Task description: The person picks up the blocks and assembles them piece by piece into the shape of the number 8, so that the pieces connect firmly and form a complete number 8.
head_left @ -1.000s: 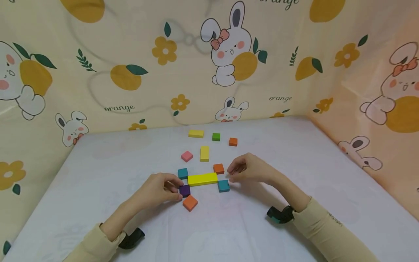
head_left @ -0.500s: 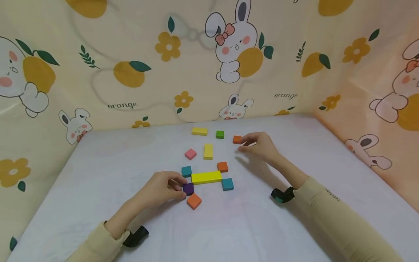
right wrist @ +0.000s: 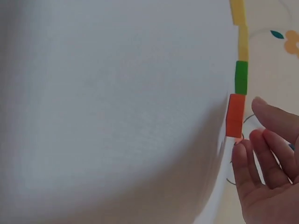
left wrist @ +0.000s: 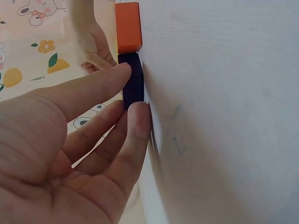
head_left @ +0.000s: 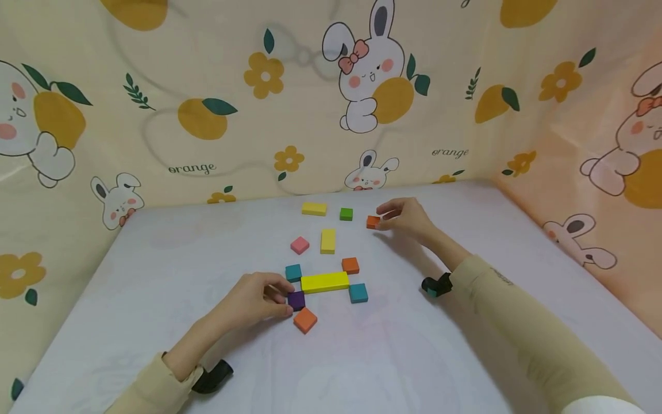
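My left hand pinches a small purple block between thumb and fingers; the left wrist view shows the thumb on the purple block and fingertips at its end. An orange block lies against it on the near side. Beside it a long yellow block has teal blocks at its corners, one at the far left and one at the right. At the back, my right hand reaches to another orange block, its fingers loosely bent and parted. In the right wrist view, a gap shows between thumb and orange block.
A second orange block sits by the long yellow one's far right corner. Farther back lie a pink block, two shorter yellow blocks and a green block. A patterned cloth wall stands behind the white table.
My right hand has moved from beside the right teal block to the back orange block. The left hand stays at the purple block. The blocks have kept their layout.
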Tool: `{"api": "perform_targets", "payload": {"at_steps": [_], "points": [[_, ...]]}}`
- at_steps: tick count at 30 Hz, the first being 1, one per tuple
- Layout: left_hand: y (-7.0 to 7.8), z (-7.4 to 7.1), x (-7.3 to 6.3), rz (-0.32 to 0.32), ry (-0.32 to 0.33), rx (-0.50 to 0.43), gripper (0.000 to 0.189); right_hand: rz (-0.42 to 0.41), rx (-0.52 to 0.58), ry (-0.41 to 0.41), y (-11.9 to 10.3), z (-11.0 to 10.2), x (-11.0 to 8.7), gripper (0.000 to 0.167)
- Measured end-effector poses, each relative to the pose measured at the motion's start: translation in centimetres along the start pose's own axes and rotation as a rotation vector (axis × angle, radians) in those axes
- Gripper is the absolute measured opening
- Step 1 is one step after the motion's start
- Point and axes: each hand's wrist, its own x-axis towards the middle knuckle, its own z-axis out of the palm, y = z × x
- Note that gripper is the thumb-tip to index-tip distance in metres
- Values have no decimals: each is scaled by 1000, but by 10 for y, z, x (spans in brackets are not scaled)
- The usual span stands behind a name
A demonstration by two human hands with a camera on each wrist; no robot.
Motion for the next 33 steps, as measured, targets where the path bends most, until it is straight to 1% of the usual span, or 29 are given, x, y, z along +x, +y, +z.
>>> {"api": "perform_targets", "payload": {"at_steps": [4,9,14,17,21,24,29,33], "points": [[0,0,0,5,-4,0,30,15,-3,-10,0,3,4,44],[-1,-1,0,12,-7,-12,31,45,-21,-5,0,3,9,42],[-2,0,1,1,-6,-7,30,58,-18,-10,3,2,11,42],[-2,0,1,3,-2,1,30,76,-25,-10,4,2,12,39],[-1,0,1,21,-1,5,31,106,-44,-6,3,1,11,35],[0,0,0,23,-2,5,31,113,-53,-6,1,1,12,34],[2,0,0,-4,0,1,31,117,-52,-18,-2,2,13,35],[1,1,1,-6,0,5,31,107,-46,-29,-2,2,14,34]]}}
